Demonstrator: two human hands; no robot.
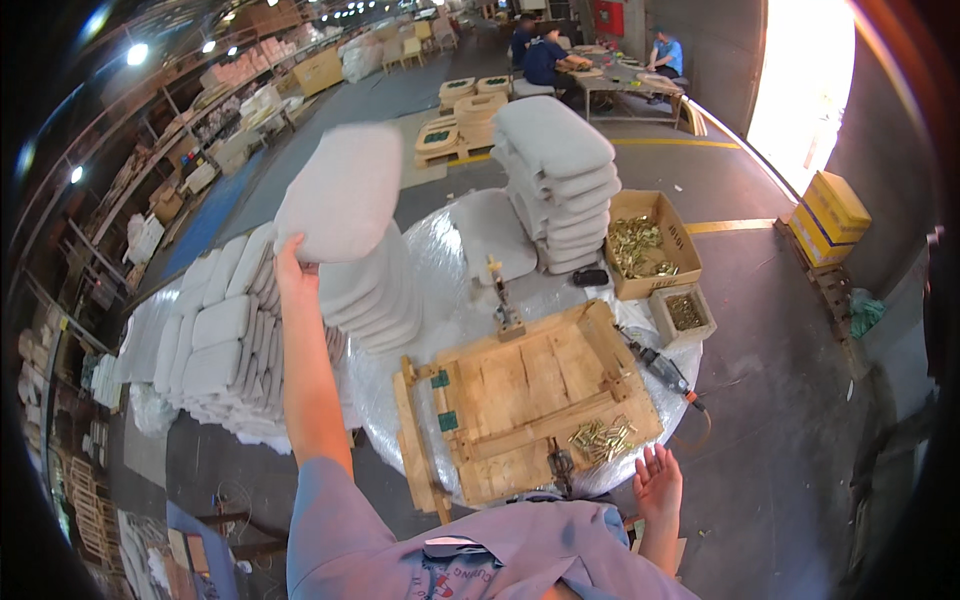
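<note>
Workshop floor surrounds a round plastic-wrapped bench (pixel 440 250) carrying a wooden jig (pixel 530 390). From the head view, the left hand (pixel 292 268) has its grip clamped on the lower edge of a grey cushion (pixel 340 190), raised above the cushion stack (pixel 375 295) at the bench's left edge. The right hand (pixel 657 482) hangs with fingers apart, empty, near the front edge. I judge a firmer, two-handed hold would keep the cushion level
</note>
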